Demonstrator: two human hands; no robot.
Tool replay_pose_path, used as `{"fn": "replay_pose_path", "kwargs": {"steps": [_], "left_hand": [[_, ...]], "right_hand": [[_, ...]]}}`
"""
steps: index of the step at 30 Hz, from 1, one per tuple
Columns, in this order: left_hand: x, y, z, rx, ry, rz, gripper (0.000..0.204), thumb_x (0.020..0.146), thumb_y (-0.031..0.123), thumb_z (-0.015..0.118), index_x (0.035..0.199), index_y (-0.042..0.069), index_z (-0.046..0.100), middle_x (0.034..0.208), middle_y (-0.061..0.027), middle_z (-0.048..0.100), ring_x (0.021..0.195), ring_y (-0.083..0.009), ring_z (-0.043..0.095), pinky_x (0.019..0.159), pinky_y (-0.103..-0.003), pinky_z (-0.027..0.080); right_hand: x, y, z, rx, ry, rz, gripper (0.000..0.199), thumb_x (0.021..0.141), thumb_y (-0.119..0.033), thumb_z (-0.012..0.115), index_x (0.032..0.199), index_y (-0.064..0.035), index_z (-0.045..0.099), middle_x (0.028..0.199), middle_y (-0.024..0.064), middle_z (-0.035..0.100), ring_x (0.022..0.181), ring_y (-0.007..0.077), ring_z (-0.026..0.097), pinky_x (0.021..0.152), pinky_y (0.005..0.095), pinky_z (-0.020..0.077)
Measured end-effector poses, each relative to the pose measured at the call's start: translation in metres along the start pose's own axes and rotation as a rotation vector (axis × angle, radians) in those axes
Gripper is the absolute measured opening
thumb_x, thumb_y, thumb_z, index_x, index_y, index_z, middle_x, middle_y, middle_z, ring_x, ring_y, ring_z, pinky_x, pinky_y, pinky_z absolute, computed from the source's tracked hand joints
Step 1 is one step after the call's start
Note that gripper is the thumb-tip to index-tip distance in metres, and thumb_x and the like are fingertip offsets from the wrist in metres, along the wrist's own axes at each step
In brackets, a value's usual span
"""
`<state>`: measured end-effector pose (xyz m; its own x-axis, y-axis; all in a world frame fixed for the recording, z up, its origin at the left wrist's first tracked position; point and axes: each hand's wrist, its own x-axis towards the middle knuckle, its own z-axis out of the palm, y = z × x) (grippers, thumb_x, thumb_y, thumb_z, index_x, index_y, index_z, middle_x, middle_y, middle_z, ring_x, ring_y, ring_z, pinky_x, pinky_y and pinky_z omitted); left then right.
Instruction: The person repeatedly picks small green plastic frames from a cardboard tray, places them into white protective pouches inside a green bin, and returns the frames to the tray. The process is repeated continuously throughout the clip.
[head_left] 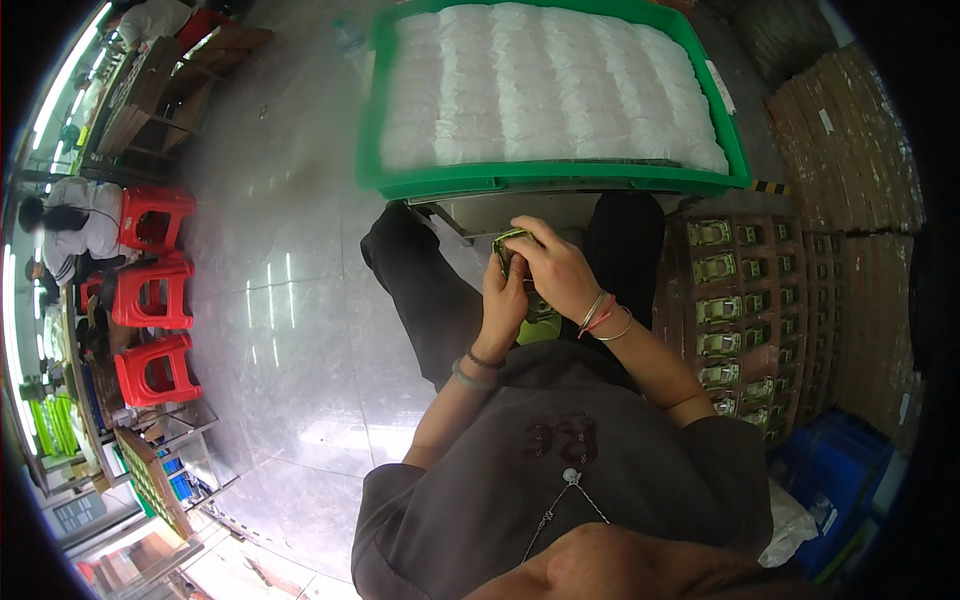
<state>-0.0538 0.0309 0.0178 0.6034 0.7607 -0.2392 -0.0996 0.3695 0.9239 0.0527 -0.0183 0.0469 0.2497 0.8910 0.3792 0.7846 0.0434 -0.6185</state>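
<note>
Over my lap, both hands are closed around a small olive-green toy car body. My left hand grips it from below and the left. From above and the right, the fingers of my right hand cover part of it. Fine details of the piece are too small to make out. Below the hands, between my legs, a yellow-green thing shows in part; its kind is unclear. Similar green toy car bodies stand in rows on a brown tray to my right.
Ahead of my knees stands a green crate packed with rows of white wrapped bundles. Stacked brown boards and a blue bin are on the right. Red stools and a seated person line a workbench far left.
</note>
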Motion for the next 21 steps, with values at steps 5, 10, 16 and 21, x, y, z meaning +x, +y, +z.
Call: {"fn": "replay_pose_path", "kwargs": {"steps": [5,10,16,21], "left_hand": [[0.007,-0.003,0.000,0.162,-0.057,0.132,0.023,0.095,0.003,0.043,0.116,-0.001,0.048,0.104,-0.0099,0.057,0.091,-0.0152,0.056,0.075,-0.028,0.047],[0.012,-0.008,0.007,0.171,-0.064,0.197,0.024,0.093,-0.001,0.040,0.115,-0.002,0.048,0.105,-0.0124,0.057,0.091,-0.0177,0.057,0.077,-0.029,0.047],[0.014,-0.002,0.011,0.374,-0.114,0.323,0.021,0.093,-0.001,0.039,0.110,-0.003,0.051,0.102,-0.0140,0.060,0.094,-0.0217,0.059,0.079,-0.031,0.047],[0.013,-0.001,0.023,0.348,-0.117,0.283,0.019,0.094,0.000,0.040,0.107,-0.003,0.053,0.100,-0.0144,0.061,0.092,-0.0228,0.060,0.079,-0.032,0.047]], "right_hand": [[-0.017,0.002,0.011,0.075,0.417,0.074,0.021,0.083,-0.004,0.059,0.104,-0.0027,0.058,0.112,0.0135,0.056,0.088,0.0330,0.062,0.072,0.0370,0.0515],[-0.025,0.014,0.003,0.188,0.180,0.344,0.020,0.088,-0.009,0.057,0.106,0.0000,0.055,0.093,0.0165,0.059,0.080,0.0347,0.060,0.067,0.0381,0.0475],[-0.024,0.010,0.005,0.298,0.342,0.293,0.012,0.088,-0.009,0.058,0.094,0.0009,0.055,0.083,0.0165,0.058,0.073,0.0355,0.058,0.063,0.0396,0.0451],[-0.030,0.012,-0.001,0.294,0.333,0.419,0.013,0.087,-0.013,0.059,0.089,-0.0013,0.054,0.082,0.0168,0.058,0.073,0.0366,0.058,0.062,0.0406,0.0455]]}}
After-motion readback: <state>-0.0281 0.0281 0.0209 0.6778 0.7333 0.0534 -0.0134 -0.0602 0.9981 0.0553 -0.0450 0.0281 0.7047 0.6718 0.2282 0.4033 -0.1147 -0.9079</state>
